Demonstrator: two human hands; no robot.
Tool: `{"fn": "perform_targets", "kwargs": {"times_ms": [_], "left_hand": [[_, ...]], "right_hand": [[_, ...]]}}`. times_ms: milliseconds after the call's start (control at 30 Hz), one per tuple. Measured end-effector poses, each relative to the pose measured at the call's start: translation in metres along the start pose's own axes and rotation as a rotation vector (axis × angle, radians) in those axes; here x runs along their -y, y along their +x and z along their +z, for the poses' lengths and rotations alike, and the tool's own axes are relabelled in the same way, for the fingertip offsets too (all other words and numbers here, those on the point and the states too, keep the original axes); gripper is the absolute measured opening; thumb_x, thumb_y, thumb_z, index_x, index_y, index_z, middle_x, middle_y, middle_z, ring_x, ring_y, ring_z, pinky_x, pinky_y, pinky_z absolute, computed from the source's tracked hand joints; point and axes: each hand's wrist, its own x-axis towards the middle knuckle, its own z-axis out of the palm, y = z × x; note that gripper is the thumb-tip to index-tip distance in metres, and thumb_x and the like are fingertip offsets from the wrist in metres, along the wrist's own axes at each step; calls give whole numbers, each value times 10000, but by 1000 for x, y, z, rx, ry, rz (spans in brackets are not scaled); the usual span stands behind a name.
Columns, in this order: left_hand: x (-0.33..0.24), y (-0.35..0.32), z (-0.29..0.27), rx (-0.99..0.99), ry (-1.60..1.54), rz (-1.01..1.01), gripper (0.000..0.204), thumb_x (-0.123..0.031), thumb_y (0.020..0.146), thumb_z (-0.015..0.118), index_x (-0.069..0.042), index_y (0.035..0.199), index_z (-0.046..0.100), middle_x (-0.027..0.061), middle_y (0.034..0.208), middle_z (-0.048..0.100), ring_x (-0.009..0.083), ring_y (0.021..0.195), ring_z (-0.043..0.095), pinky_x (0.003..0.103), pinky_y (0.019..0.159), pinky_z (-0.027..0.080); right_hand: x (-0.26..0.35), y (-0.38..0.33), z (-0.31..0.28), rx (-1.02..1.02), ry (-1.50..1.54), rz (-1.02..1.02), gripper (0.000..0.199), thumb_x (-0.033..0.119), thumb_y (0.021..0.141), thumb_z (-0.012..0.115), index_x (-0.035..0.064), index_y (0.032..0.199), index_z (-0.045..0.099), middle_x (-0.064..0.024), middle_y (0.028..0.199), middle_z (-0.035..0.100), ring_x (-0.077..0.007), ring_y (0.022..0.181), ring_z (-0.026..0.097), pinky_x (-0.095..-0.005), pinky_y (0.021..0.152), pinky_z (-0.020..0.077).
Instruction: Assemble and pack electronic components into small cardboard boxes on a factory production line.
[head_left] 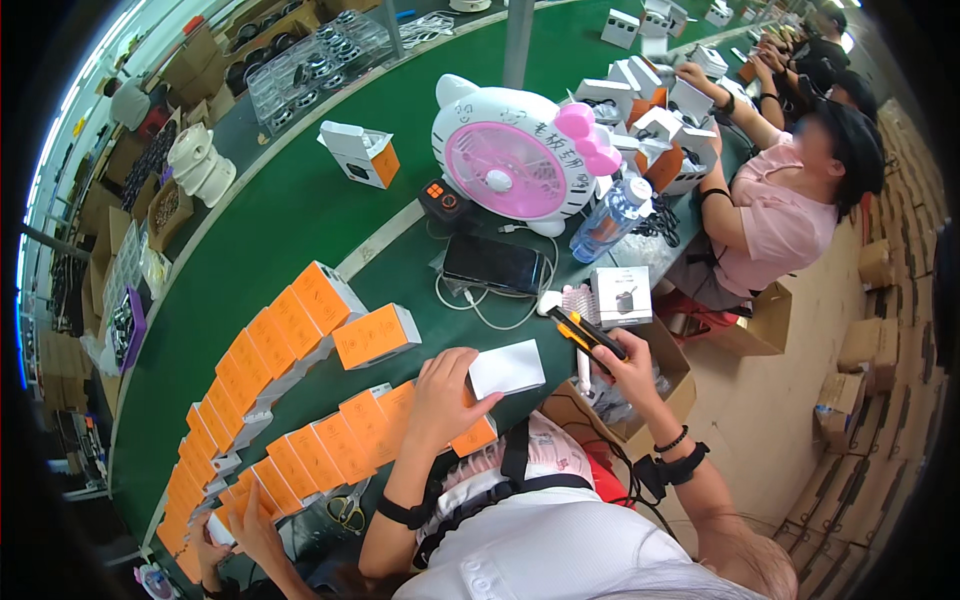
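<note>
My left hand (440,400) grips a small box (508,368) near the front edge of the green table, fingers on its far side and thumb on its near side. The box shows a plain white face. To the right, my right hand (632,372) is wrapped round a yellow-and-black utility knife (592,336) that points toward the upper left. Beside my left hand runs a row of orange-and-white boxes (318,452). A single orange box (376,338) lies just beyond it. Whether the knife's blade is out, I cannot tell.
Another person's hands (245,525) touch boxes at lower left, near scissors (347,510). Beyond my hands are a phone (492,264) with a white cable, a water bottle (612,218) and a pink-and-white fan (510,160). An open carton (660,400) stands below my right hand. Co-workers sit at right.
</note>
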Motion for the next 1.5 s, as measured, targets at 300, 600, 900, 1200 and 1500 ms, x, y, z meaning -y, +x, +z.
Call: {"fn": "perform_targets", "kwargs": {"times_ms": [300, 600, 900, 1200, 1500], "left_hand": [[2, 0, 2, -39, -17, -2, 546, -279, 654, 788, -14, 1076, 565, 147, 1087, 593, 320, 1018, 553, 405, 878, 418], [8, 2, 0, -24, -43, 13, 550, -231, 615, 811, -24, 1064, 571, 131, 1085, 601, 307, 1031, 555, 394, 888, 412], [5, 1, -10, 63, -33, -4, 627, -238, 604, 812, -25, 1131, 546, 126, 1143, 574, 298, 1080, 525, 392, 917, 398], [17, -8, -6, 77, 17, 52, 591, -294, 695, 743, -12, 1169, 531, 134, 1166, 557, 293, 1086, 512, 387, 937, 383], [8, -51, -9, 10, 177, -31, 1107, -654, 605, 660, 12, 1396, 264, 179, 1466, 244, 342, 1379, 177, 527, 1101, 114]], "right_hand": [[-2, 12, 21, 1, 197, 47, 242, 177, 884, 622, 27, 718, 530, -45, 574, 574, -45, 411, 440, -193, 369, 304], [-3, 8, 19, 63, 289, 48, 170, 159, 923, 554, -10, 914, 538, -68, 670, 594, -58, 433, 445, -187, 383, 319], [-26, 17, 21, 90, -256, 13, 208, 195, 900, 575, -11, 878, 564, -103, 695, 642, -160, 482, 567, -262, 434, 399], [-5, 51, 54, 61, -828, -652, 353, 177, 749, 681, 12, 1041, 571, -130, 1029, 584, -331, 975, 530, -417, 852, 408], [20, 29, 89, 457, -961, -705, 742, 166, 515, 814, 60, 1179, 502, -139, 1096, 559, -335, 1006, 544, -411, 858, 446]]}}
